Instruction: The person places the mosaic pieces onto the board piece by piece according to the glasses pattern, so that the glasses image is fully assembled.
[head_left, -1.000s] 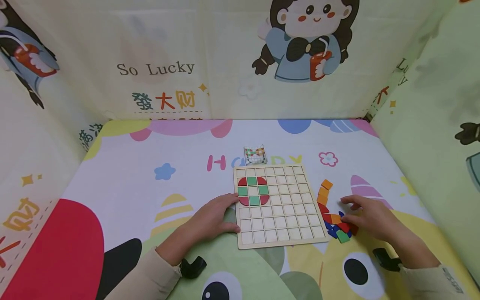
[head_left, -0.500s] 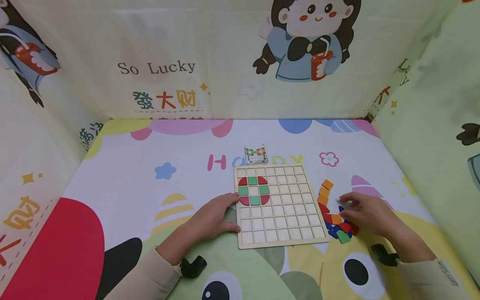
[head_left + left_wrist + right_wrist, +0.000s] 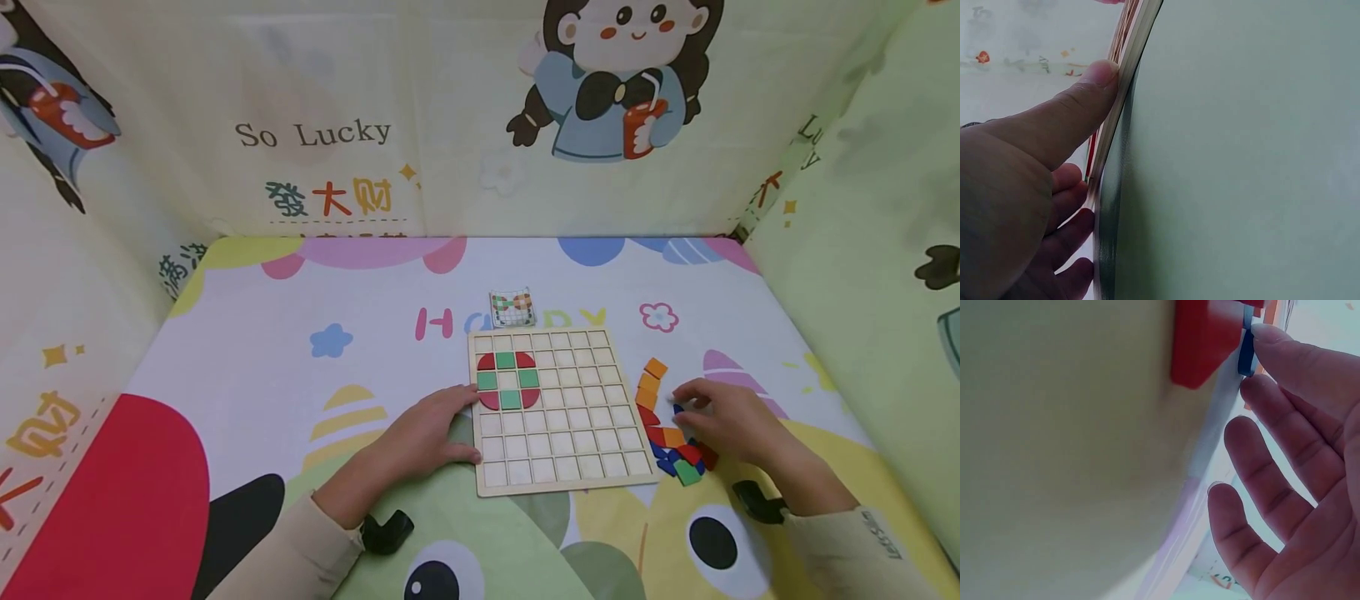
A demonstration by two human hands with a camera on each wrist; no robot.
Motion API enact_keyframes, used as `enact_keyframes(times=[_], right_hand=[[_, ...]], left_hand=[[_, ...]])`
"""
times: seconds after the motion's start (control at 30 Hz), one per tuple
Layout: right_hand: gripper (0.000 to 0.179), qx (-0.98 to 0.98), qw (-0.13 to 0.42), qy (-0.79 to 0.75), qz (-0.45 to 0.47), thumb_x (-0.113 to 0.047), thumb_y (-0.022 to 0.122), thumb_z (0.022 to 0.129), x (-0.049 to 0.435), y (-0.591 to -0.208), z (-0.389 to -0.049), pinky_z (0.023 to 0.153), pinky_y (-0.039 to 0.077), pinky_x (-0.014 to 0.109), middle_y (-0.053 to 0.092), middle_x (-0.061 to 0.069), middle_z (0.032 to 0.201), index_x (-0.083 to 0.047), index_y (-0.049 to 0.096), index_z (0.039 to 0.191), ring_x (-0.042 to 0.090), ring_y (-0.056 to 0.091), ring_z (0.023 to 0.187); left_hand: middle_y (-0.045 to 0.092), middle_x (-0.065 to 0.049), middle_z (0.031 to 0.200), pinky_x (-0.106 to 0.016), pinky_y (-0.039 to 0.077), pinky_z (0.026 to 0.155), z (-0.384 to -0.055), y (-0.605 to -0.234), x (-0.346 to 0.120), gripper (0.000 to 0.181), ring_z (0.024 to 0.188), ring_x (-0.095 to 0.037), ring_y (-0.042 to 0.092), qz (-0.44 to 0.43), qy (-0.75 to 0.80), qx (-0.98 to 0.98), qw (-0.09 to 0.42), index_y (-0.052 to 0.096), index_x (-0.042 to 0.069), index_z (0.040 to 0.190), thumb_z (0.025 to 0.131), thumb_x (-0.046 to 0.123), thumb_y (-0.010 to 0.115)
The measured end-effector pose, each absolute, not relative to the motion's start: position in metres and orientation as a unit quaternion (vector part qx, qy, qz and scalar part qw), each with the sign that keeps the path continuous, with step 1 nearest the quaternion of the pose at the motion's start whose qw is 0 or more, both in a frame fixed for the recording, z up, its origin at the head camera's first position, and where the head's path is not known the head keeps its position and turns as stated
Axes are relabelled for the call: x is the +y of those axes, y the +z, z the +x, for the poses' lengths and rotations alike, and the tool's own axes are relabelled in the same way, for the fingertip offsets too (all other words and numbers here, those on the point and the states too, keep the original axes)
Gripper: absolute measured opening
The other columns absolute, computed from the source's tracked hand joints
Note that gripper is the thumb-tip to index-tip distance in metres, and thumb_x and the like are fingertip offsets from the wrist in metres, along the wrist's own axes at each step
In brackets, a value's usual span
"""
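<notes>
A square wooden grid board lies on the table, with green tiles and red rounded tiles forming a ring at its upper left. My left hand rests against the board's left edge; in the left wrist view the thumb touches the rim and the fingers lie along it. My right hand is right of the board, pinching a small blue tile between thumb and forefinger. Below it lies a loose heap of red, blue, orange tiles and a green tile.
A small pattern card lies behind the board's far edge. Orange tiles trail up along the board's right side. Printed fabric walls stand at the back and both sides of the table.
My right hand has moved slightly left and away from me, and the blue tile has shifted with it out of the heap. My left hand and the board stay in place.
</notes>
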State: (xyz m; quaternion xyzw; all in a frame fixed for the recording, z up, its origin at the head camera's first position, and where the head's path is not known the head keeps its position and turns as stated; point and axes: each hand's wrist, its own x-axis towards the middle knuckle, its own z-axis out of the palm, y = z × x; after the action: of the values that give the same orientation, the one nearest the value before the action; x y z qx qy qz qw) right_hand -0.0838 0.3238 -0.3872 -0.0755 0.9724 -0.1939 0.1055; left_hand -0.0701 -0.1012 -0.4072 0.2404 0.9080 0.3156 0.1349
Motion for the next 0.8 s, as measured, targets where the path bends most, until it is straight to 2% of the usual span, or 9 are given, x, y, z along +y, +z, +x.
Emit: enact_keyframes(times=[0.23,0.5,0.8], right_hand=[[0.036,0.974,0.101,-0.192,-0.066,-0.02,0.079,0.086,0.3227,-0.3875,-0.0849,0.064,0.057,0.035,0.068,0.017,0.101,-0.001,0.069,0.116,0.033,0.062,0.09],[0.04,0.972,0.102,-0.198,-0.071,-0.014,0.074,0.088,0.3181,-0.3891,-0.0858,0.065,0.058,0.036,0.067,0.018,0.105,-0.002,0.064,0.125,0.032,0.063,0.09],[0.039,0.975,0.082,-0.197,-0.069,-0.017,0.076,0.089,0.3161,-0.3908,-0.0852,0.069,0.059,0.041,0.068,0.014,0.098,0.002,0.064,0.12,0.03,0.064,0.088]], left_hand=[[0.046,-0.01,0.151,-0.048,0.037,0.112,-0.0701,-0.4064,-0.1013,0.079,0.139,-0.032,0.04,0.235,0.316,0.909,0.138,0.049,0.007,0.146,0.081,0.033,0.085],[0.047,-0.01,0.15,-0.048,0.038,0.111,-0.0702,-0.4066,-0.1008,0.078,0.139,-0.032,0.041,0.234,0.319,0.908,0.142,0.049,0.007,0.146,0.081,0.032,0.085],[0.046,-0.01,0.151,-0.048,0.037,0.112,-0.0702,-0.4057,-0.1004,0.079,0.14,-0.032,0.04,0.232,0.321,0.906,0.147,0.049,0.007,0.147,0.081,0.032,0.085]])
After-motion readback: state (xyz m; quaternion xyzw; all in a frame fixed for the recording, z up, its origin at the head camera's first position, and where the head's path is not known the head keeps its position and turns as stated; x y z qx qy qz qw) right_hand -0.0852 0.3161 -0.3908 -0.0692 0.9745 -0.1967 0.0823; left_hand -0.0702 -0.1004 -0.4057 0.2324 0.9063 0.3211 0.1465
